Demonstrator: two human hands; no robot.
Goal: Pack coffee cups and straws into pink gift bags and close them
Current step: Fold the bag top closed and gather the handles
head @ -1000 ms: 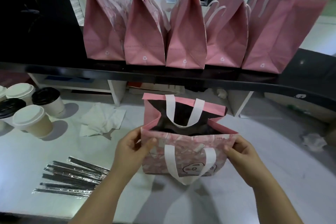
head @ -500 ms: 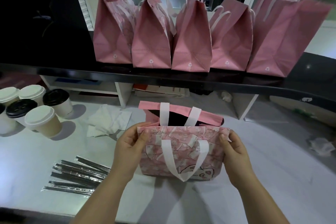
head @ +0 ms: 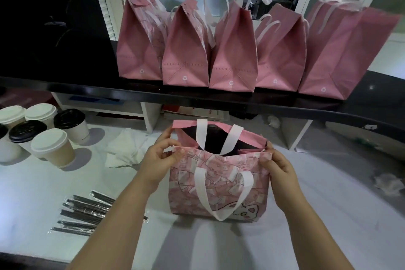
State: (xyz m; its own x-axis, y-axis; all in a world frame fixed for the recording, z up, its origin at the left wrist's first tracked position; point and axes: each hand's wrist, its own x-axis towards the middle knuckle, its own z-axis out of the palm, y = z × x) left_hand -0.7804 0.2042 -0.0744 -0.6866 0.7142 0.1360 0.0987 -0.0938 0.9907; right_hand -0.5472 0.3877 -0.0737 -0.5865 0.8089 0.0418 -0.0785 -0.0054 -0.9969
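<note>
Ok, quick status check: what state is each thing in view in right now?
Patterned pink gift bag: upright on the table, mouth open, top edge pinched at both corners.
Left hand: gripping the bag's left corner.
Right hand: gripping its right corner.
Five pink bags on the shelf: upright, tops folded shut.
Coffee cups: upright, lidded, unpacked.
Wrapped straws: lying loose, unpacked.
Tissue: crumpled.

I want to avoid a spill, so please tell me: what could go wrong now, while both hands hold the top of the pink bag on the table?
1. The left hand and right hand pinch only the top corners of the open bag; pulling unevenly might tip it.
2. Its contents are hidden in the dark opening, so a cup inside could tilt unnoticed.
3. The far handle hangs over the opening and may get trapped when closing.
</note>
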